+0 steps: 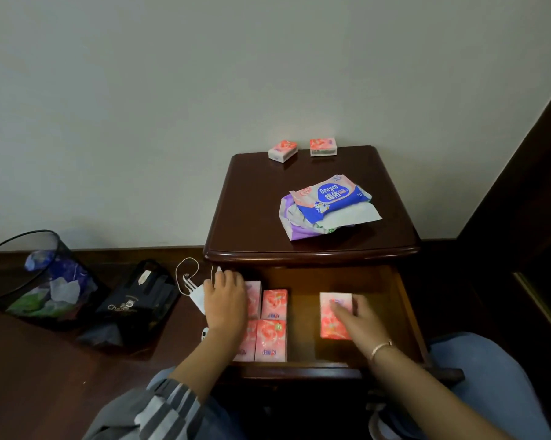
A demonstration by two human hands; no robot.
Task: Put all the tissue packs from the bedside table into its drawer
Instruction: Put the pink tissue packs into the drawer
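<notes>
Bedside table (pixel 252 217): dark polished wood, set against a pale wall; its top holds three groups of items.
Far tissue packs: two small pink packs at the far edge of the top, one on the left (pixel 282 150) and one on the right (pixel 323 146), slightly apart.
Wipes pack (pixel 329 198): blue-and-white pouch lying on a purple-and-white pouch (pixel 291 225), right of centre on the top, a white sheet sticking out to the right.
Drawer (pixel 401 312): pulled open below the top, towards the viewer.
Packs in drawer, left: four pink packs in a two-by-two block, lying flat; the two right ones, far (pixel 275 303) and near (pixel 271 340), show fully, the left two are partly hidden.
Pack in drawer, right (pixel 331 315): a single pink pack lying flat, apart from the block.
Left hand (pixel 226 301): palm down over the left side of the block, fingers loosely together and flat; whether it grips a pack cannot be told.
Right hand (pixel 358 322): palm down, fingers extended and resting on the single pack, not closed round it; a bracelet (pixel 380 347) on the wrist.
Floor, left: a mesh waste bin (pixel 1 249), a dark bag (pixel 134 300) and a white face mask (pixel 198 296).
</notes>
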